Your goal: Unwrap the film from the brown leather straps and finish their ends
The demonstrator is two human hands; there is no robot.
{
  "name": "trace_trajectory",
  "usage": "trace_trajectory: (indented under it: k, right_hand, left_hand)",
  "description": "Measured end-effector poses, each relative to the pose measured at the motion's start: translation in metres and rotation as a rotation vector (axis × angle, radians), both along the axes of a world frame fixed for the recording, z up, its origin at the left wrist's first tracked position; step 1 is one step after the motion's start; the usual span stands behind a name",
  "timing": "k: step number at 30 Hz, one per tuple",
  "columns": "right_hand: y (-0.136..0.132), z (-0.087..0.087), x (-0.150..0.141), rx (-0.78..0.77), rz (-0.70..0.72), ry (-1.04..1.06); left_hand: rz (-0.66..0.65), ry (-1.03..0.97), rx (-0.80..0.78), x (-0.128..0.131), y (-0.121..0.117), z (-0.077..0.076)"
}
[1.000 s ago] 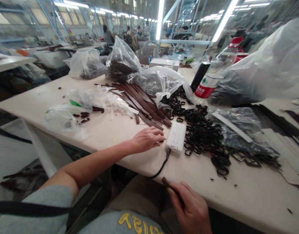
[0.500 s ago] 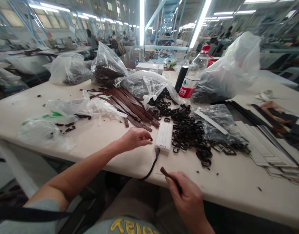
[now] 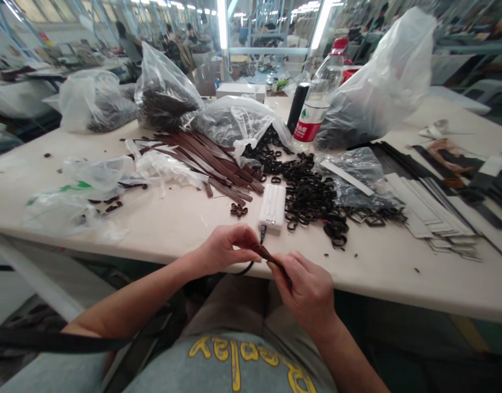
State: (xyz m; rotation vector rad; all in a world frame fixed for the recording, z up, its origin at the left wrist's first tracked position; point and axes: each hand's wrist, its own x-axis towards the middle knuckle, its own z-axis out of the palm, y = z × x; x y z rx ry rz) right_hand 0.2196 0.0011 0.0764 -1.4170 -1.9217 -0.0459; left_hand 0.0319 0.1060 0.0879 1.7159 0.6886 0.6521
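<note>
- The brown strip (image 3: 267,254) was narrow, flat and dark, a slim band with a dull surface; much of its length was hidden by your fingers.
- Its free end pointed up and to the left, toward the white box (image 3: 272,204) on the table (image 3: 173,218).
- Half a second earlier, your left hand (image 3: 222,248) was over the tabletop beside that box, with a small dark piece at its fingertips; now it had drawn back to the strip's end.
- A small cluster of dark loops (image 3: 238,210) showed on the table just left of the box, about where your left hand had been.
- Your right hand (image 3: 308,284) had hold of the strip in both frames, and more of your shirt's yellow lettering (image 3: 234,355) had come into view.
- The strip lay between your two hands, slanting across the gap near the table's front edge, with the cord (image 3: 246,269) just behind.
- Your right hand was closed, thumb and fingers pinching the strip along its length.
- Your left hand was half curled, its thumb and fingertips nearly together at the strip's tip; whether they gripped it, one cannot tell.
</note>
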Motion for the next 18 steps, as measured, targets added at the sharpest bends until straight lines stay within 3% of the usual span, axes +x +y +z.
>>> trace_trajectory:
  k: [8,12,16,18]
  right_hand:
    - [-0.008,0.001,0.001,0.041,0.027,-0.223]
    - [-0.007,-0.004,0.000,-0.088,0.077,0.003]
    - [-0.005,-0.004,0.001,-0.179,0.130,0.325]
    - [-0.005,-0.003,0.000,-0.188,0.155,0.403]
  left_hand:
    - [-0.015,-0.088,-0.368,0.005,-0.010,-0.009]
    - [-0.040,-0.092,-0.389,0.008,-0.015,-0.008]
    - [-0.093,-0.234,-0.646,0.012,-0.022,-0.012]
    - [-0.055,-0.267,-0.731,0.014,-0.027,-0.017]
